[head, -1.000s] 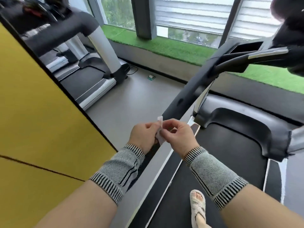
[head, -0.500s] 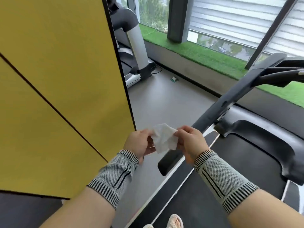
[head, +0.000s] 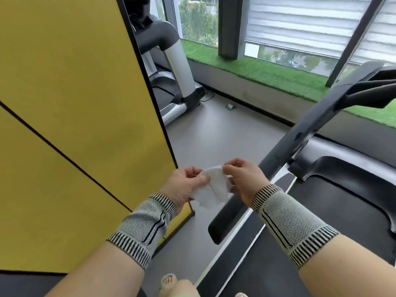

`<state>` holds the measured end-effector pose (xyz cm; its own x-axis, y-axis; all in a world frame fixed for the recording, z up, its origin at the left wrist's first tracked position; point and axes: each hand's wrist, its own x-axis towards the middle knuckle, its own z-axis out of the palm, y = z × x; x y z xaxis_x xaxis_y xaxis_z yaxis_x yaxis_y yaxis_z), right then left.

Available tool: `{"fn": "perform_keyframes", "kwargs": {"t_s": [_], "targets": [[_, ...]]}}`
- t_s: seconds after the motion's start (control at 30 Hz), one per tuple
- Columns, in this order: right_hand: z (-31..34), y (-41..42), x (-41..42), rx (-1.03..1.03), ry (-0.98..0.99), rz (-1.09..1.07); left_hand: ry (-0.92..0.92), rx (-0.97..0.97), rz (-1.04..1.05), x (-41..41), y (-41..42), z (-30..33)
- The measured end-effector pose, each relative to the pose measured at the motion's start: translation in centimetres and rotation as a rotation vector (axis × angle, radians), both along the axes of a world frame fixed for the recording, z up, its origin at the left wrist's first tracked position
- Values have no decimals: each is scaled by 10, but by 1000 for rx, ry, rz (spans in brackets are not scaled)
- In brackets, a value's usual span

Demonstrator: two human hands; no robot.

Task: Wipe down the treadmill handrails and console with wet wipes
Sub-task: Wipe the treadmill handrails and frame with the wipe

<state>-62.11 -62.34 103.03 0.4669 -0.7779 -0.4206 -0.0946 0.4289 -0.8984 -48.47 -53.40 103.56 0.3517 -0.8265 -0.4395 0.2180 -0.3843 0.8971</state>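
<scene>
Fingers of my left hand (head: 184, 185) and right hand (head: 244, 181) are pinching a crumpled wet wipe (head: 211, 189), holding it over grey floor (head: 214, 142) between the yellow partition (head: 75, 103) and the treadmill handrail (head: 285, 151). I am seeing the console cut off at right.

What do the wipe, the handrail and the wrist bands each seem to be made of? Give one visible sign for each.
Wipe: soft nonwoven cloth, probably; it crumples and droops between both hands.
Handrail: dark, matte plastic or coated metal; smooth, dull sheen.
Wrist bands: knitted elastic fabric; mesh weave and ribbed striped cuffs.
</scene>
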Motion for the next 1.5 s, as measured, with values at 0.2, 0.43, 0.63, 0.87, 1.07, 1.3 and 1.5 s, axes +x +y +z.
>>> {"fn": "perform_keyframes", "kwargs": {"t_s": [0.2,0.43,0.63,0.87,1.07,1.3,1.5], "targets": [[-10,-36,23,-347,316,164,-114,-78,3,24,-57,-21],[-36,-103,58,-740,828,89,-31,-245,-344,84,-134,-105],[-64,-72,60,-917,897,-234,-33,-203,-359,78,-135,-191],[-67,-32,23,-845,1019,-690,-248,-357,-474,32,-105,-203],[-92,2,33,-912,1160,-748,-93,-524,-595,24,-42,-226],[-100,23,33,-858,1236,-838,34,-780,-576,27,-1,-221],[-99,26,38,-825,1310,-819,68,-571,-524,17,-12,-227]]}}
